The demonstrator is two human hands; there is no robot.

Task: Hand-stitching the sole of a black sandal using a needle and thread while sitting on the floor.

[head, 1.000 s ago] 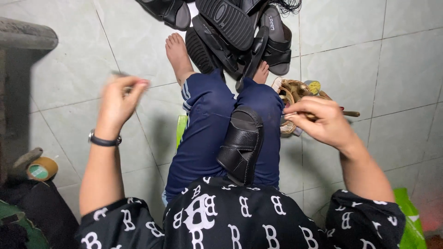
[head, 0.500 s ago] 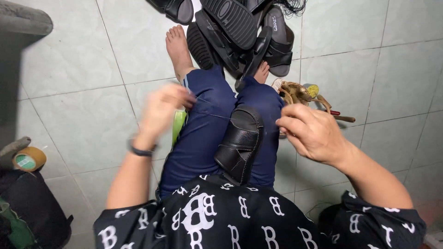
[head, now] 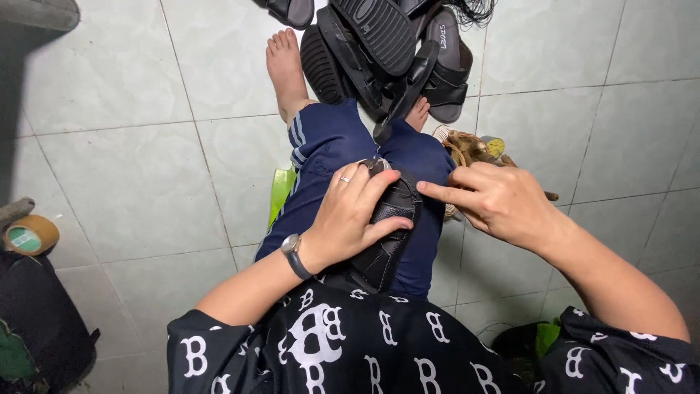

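- The left hand point(head: 354, 215) curls loosely over the black sandal point(head: 386, 233) lying on the lap, thumb beneath its strap.
- The right hand point(head: 496, 201), half-closed and empty, points its forefinger at the sandal's edge.
- Half a second ago the left hand hovered above the knee.

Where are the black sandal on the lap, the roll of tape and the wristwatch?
black sandal point(head: 390, 241): head view, on its strap.
roll of tape point(head: 30, 235): head view, on its outer band.
wristwatch point(head: 292, 246): head view, on its face.
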